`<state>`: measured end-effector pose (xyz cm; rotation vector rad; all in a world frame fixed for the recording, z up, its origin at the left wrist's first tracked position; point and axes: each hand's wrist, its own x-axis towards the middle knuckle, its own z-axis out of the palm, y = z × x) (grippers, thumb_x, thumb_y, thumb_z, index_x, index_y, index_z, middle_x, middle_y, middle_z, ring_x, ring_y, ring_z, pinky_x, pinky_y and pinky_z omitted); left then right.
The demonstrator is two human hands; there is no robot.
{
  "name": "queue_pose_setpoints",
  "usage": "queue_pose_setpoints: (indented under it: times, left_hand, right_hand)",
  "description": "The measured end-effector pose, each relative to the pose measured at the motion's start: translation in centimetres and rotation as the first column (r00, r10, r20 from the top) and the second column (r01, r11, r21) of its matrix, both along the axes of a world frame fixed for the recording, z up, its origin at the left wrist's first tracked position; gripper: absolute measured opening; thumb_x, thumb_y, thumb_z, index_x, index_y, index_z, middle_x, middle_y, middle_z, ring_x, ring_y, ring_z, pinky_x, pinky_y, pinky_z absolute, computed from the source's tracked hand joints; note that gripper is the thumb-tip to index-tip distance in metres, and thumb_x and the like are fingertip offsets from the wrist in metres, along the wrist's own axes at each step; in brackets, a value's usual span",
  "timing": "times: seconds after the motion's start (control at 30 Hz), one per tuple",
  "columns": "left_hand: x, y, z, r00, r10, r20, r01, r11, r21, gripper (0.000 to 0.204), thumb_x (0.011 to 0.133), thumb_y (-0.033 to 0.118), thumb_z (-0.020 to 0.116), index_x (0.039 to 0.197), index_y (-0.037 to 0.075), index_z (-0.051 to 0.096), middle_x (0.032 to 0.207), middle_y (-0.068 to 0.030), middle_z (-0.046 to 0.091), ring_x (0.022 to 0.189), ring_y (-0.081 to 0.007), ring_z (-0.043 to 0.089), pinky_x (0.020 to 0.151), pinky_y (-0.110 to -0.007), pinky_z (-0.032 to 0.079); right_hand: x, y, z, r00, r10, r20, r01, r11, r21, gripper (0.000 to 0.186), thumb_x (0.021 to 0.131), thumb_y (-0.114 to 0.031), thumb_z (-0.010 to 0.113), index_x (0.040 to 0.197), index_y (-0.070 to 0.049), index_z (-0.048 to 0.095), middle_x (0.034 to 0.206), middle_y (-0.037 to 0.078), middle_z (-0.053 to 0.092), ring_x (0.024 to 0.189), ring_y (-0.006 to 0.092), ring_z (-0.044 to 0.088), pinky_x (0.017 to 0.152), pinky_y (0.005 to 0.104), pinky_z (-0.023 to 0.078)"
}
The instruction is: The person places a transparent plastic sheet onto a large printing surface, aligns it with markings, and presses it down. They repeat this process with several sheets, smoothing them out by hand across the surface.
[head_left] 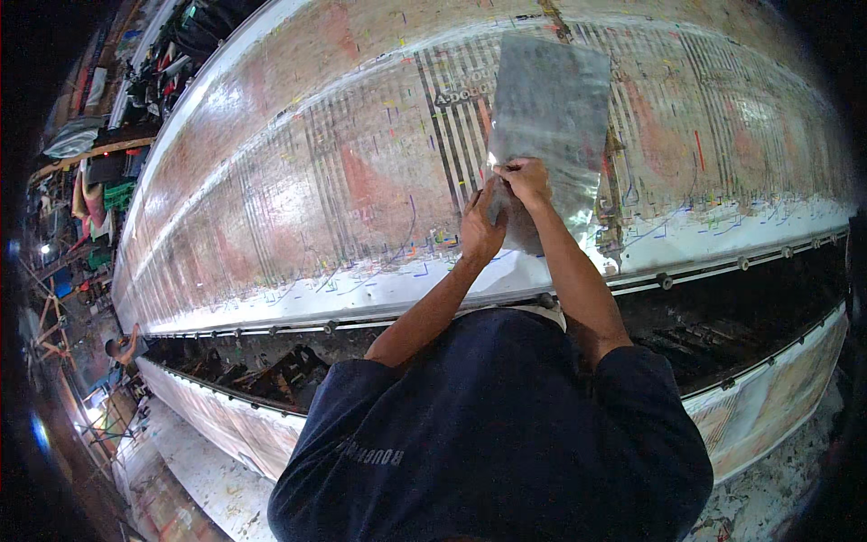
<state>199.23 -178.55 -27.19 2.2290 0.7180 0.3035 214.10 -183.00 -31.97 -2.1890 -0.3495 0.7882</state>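
Observation:
A grey, semi-transparent sheet [551, 99] lies on the long printing table [379, 117], its surface slightly glossy. At the sheet's left edge my right hand [528, 183] is closed in a pinch. What its fingertips hold is too small to make out. Just below and to the left, my left hand [484, 233] rests with its fingers stretched toward the same edge, the index finger nearly meeting the right fingertips. Black stripes [461, 144] and faded reddish prints mark the tabletop beside the sheet.
A white rail with round knobs [666, 282] runs along the table's near edge. Behind me stands a second long table [226, 429]. Another person [126, 348] is at the far left. Clutter and hanging items [113, 194] fill the left side. A dark brown streak [614, 199] crosses the tabletop.

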Motion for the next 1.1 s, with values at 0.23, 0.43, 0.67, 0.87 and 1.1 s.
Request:
queue_pose_setpoints:
  times: [0.23, 0.43, 0.67, 0.87, 1.1]
  left_hand:
    - [0.5, -0.5, 0.9, 0.998, 0.050, -0.035, -0.053, 0.995, -0.091, 0.067, 0.081, 0.007, 0.070, 0.144, 0.003, 0.047, 0.121, -0.0263, 0.060, 0.112, -0.0456, 0.059, 0.095, -0.049, 0.049]
    - [0.2, 0.7, 1.0, 1.000, 0.030, 0.003, -0.030, 0.997, -0.072, 0.068, 0.084, 0.013, 0.070, 0.146, 0.006, 0.045, 0.118, -0.0246, 0.062, 0.107, -0.0463, 0.060, 0.090, -0.049, 0.051]
    - [0.6, 1.9, 1.1, 0.929, -0.052, -0.366, 0.094, 0.991, 0.098, 0.073, 0.091, 0.048, 0.065, 0.145, 0.003, 0.046, 0.118, -0.0268, 0.061, 0.108, -0.0444, 0.061, 0.089, -0.051, 0.051]
    - [1.9, 0.6, 2.4, 0.899, -0.020, -0.438, 0.201, 0.907, 0.371, 0.080, 0.086, 0.060, 0.065, 0.139, 0.002, 0.051, 0.115, -0.0238, 0.059, 0.105, -0.0426, 0.060, 0.089, -0.052, 0.050]
    - [9.8, -2.5, 2.6, 0.972, -0.094, -0.214, 0.089, 0.996, -0.032, 0.039, 0.075, 0.028, 0.070, 0.099, -0.003, 0.067, 0.089, -0.0248, 0.068, 0.083, -0.0406, 0.069, 0.082, -0.047, 0.054]
  right_hand:
    - [0.7, -0.4, 0.0, 0.999, 0.017, -0.042, -0.014, 0.998, 0.063, 0.037, 0.073, -0.042, 0.081, 0.083, -0.007, 0.079, 0.071, 0.011, 0.072, 0.065, 0.0269, 0.071, 0.067, 0.0385, 0.056]
    - [-0.7, 1.2, 2.4, 0.995, 0.058, 0.080, -0.057, 0.998, -0.015, 0.020, 0.079, -0.025, 0.072, 0.085, -0.006, 0.077, 0.076, 0.009, 0.074, 0.067, 0.0216, 0.071, 0.065, 0.0349, 0.055]
    - [-0.2, -1.7, -2.1, 0.993, -0.111, -0.034, 0.114, 0.989, 0.094, 0.024, 0.084, -0.019, 0.066, 0.088, 0.004, 0.071, 0.082, 0.021, 0.072, 0.080, 0.0334, 0.073, 0.069, 0.0407, 0.056]
    - [0.9, -5.4, 0.3, 0.975, -0.146, 0.165, 0.145, 0.989, 0.015, 0.025, 0.091, -0.021, 0.058, 0.102, 0.000, 0.065, 0.103, 0.025, 0.069, 0.095, 0.0427, 0.067, 0.084, 0.0505, 0.051]
    - [2.3, -9.2, 3.3, 0.959, -0.184, 0.216, 0.110, 0.942, 0.317, 0.029, 0.095, -0.026, 0.060, 0.095, 0.002, 0.067, 0.083, 0.019, 0.067, 0.083, 0.0342, 0.067, 0.075, 0.0440, 0.051]
